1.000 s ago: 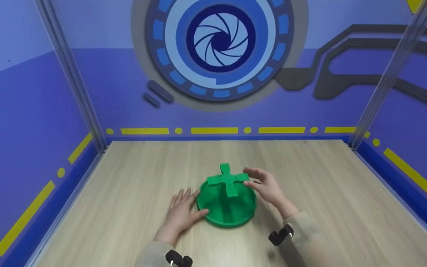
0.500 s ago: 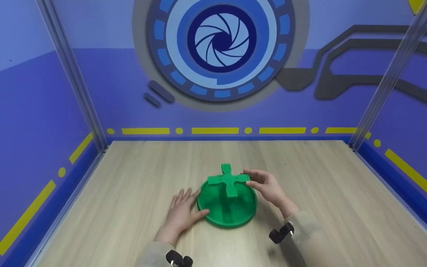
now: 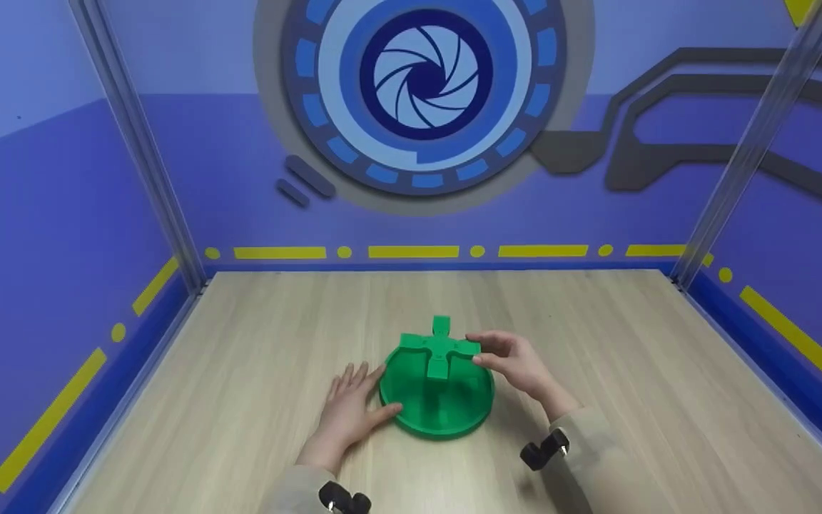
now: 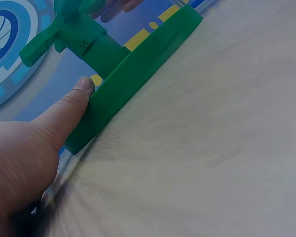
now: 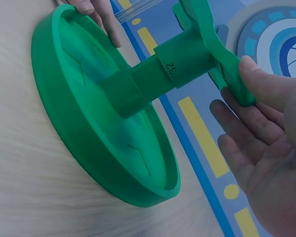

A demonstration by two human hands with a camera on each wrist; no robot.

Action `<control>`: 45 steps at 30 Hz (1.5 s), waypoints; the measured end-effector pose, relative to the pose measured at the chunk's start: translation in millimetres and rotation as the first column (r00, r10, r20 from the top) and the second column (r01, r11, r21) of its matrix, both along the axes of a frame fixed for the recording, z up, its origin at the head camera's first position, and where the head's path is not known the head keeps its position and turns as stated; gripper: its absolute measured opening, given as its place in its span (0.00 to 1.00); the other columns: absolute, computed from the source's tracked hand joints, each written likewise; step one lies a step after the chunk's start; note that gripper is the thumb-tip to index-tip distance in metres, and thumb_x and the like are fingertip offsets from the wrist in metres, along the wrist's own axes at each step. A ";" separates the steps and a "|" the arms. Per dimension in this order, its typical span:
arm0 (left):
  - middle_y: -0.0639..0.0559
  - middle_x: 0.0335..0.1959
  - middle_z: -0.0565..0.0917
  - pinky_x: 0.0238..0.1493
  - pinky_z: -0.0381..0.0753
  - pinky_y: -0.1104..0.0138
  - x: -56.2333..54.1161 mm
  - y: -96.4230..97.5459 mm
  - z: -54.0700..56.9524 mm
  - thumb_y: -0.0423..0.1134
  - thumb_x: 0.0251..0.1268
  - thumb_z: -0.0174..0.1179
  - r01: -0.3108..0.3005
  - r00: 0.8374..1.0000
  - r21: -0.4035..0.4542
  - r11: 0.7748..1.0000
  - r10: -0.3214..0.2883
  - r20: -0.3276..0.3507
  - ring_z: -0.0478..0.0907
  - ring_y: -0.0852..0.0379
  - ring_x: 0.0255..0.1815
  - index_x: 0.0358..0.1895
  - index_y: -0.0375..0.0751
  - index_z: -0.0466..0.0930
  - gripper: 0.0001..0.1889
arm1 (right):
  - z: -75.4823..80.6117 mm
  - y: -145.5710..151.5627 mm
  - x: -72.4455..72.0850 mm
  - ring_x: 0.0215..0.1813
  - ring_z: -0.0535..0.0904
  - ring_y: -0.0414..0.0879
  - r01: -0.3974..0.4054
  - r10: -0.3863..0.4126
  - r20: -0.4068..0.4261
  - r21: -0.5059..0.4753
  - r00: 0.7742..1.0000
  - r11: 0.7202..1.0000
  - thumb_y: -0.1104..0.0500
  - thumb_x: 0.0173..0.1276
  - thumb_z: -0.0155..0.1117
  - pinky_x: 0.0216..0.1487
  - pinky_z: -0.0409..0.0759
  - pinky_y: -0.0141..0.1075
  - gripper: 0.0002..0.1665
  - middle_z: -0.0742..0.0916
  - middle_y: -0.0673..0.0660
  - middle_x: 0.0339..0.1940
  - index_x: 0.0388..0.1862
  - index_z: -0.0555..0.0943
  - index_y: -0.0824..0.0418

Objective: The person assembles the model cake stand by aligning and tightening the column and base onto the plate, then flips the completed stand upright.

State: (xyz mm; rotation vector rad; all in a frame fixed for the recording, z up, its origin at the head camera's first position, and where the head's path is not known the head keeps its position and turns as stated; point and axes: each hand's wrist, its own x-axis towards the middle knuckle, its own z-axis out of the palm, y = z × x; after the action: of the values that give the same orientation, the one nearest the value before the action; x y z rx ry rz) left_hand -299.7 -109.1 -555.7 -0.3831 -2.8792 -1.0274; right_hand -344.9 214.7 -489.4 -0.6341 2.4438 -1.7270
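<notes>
On the table stands a green plastic piece: a round, shallow dish (image 3: 447,421) with a post (image 5: 145,81) rising from its middle and a cross-shaped handle (image 3: 439,348) on top. The number 32 shows on the post in the right wrist view, 35 in the left wrist view. My left hand (image 3: 348,415) rests against the dish's left side, fingers spread and straight, its thumb (image 4: 78,94) lying at the rim. At the right, my right hand (image 3: 521,366) pinches one arm of the handle, thumb on the near side and fingers curled behind it.
The wood-grain table (image 3: 275,335) carries the green piece near its middle. Blue printed panels (image 3: 240,200) with yellow dashes wall it in at the back and sides, and metal posts (image 3: 147,157) stand in the back corners. Black bands (image 3: 545,450) sit on both sleeves.
The cross handle has turned a little clockwise as seen from above, and my right hand has come slightly nearer with its arm. The dish and my left hand have stayed put.
</notes>
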 end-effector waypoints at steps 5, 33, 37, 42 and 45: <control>0.32 0.81 0.61 0.85 0.43 0.38 -0.5 0.7 1.2 0.65 0.63 0.66 -0.007 1.000 -0.002 1.000 0.007 0.005 0.49 0.30 0.84 0.79 0.45 0.64 0.46 | 0.5 0.2 1.4 0.68 0.80 0.64 -0.037 0.037 0.000 -0.011 0.999 0.999 0.59 0.73 0.68 0.59 0.82 0.25 0.27 0.83 0.68 0.66 0.67 0.78 0.69; 0.32 0.81 0.61 0.84 0.43 0.37 -0.4 -0.2 0.3 0.65 0.63 0.65 0.004 1.000 0.006 1.000 -0.004 -0.003 0.48 0.29 0.84 0.79 0.46 0.65 0.46 | 1.0 -21.7 24.1 0.67 0.80 0.65 0.031 -0.031 -0.059 0.005 0.998 1.000 0.62 0.67 0.74 0.67 0.81 0.57 0.29 0.84 0.70 0.64 0.65 0.80 0.69; 0.33 0.81 0.61 0.85 0.42 0.38 -1.7 0.2 -0.4 0.66 0.63 0.65 -0.001 1.000 0.002 1.000 0.001 0.005 0.48 0.30 0.84 0.79 0.48 0.65 0.45 | 3.1 -26.7 29.0 0.67 0.80 0.64 0.062 -0.061 -0.078 0.011 0.995 0.998 0.63 0.66 0.74 0.66 0.82 0.55 0.28 0.85 0.69 0.64 0.64 0.81 0.68; 0.33 0.81 0.61 0.85 0.43 0.38 -1.8 0.3 -1.2 0.66 0.63 0.65 -0.003 1.000 0.002 1.000 0.003 0.004 0.48 0.31 0.85 0.79 0.49 0.65 0.45 | 3.4 -33.4 35.1 0.65 0.82 0.62 0.109 -0.108 -0.103 0.008 0.989 0.994 0.64 0.64 0.76 0.65 0.84 0.54 0.28 0.86 0.68 0.61 0.63 0.82 0.67; 0.33 0.81 0.62 0.84 0.43 0.38 -1.0 0.2 -1.3 0.66 0.63 0.66 -0.001 1.000 0.006 1.000 0.001 0.005 0.48 0.30 0.84 0.79 0.49 0.65 0.45 | 1.8 -37.8 38.1 0.63 0.83 0.61 0.147 -0.145 -0.118 0.013 0.982 0.989 0.62 0.62 0.78 0.64 0.84 0.52 0.28 0.87 0.66 0.60 0.62 0.83 0.66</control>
State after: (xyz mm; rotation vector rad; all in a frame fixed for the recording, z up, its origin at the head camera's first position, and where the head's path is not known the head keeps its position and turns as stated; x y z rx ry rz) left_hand -300.7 -108.9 -557.0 -0.3797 -2.8797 -1.0377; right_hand -306.8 176.9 -487.6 -0.5825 2.6471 -1.7584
